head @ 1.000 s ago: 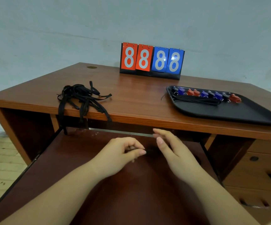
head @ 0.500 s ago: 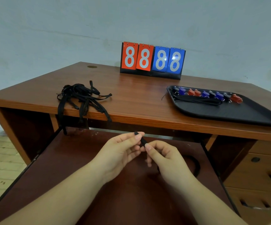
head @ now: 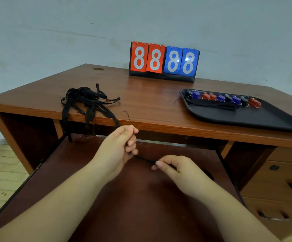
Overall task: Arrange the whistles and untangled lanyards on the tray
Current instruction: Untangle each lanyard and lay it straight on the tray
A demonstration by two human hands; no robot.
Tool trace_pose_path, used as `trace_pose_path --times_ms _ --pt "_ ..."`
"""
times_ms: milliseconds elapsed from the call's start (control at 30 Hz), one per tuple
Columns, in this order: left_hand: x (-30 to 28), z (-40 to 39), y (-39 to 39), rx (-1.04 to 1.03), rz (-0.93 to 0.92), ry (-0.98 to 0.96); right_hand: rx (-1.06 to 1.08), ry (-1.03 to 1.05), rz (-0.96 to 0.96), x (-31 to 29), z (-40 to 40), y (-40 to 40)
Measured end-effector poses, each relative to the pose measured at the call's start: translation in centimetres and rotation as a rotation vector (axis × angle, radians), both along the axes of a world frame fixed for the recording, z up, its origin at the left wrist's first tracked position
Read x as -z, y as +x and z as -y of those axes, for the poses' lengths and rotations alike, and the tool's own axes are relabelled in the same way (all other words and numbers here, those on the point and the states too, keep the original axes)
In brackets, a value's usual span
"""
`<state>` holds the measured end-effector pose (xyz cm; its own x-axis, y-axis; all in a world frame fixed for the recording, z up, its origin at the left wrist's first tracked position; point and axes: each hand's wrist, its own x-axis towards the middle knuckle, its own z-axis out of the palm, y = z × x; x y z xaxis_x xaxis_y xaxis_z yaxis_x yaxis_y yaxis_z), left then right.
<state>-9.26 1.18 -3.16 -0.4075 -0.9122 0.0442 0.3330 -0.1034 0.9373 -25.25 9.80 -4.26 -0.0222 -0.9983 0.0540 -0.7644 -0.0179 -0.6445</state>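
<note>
A black lanyard is stretching between the two hands over the pull-out shelf; the left hand is pinching its thin end, the right hand is pinching the strap. Whistles are lying on the tray on the counter, a tangled pile lying well apart.

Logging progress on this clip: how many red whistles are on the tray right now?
3. All sit in the row along the far edge of the tray: two red whistles side by side, and, and a third at the row's right end. None seems hidden.
</note>
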Motion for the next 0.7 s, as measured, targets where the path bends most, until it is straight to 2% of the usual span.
trace_pose_path --times_ms 100,133,233,433,533,700 --pt "1.0 1.2 1.4 -0.073 0.592 -0.589 0.008 0.096 -0.018 0.0 0.1 -1.5" --pt "1.4 1.5 1.8 -0.057 0.749 -0.711 0.019 0.131 -0.018 0.0 0.1 -1.9" --pt "2.4 2.2 2.4 0.032 0.970 -0.777 0.067 0.186 -0.036 -0.1 0.1 -3.2" --pt "3.2 3.7 3.4 0.037 1.084 -0.735 0.207 0.150 -0.046 -0.5 -0.2 -6.0" --pt "3.0 2.9 2.9 0.047 1.015 -0.727 0.237 0.094 -0.035 -0.3 -0.1 -5.9" --pt "1.8 -0.2 0.7 -0.045 0.799 -0.775 0.152 -0.037 0.018 -0.9 -0.2 -2.9"
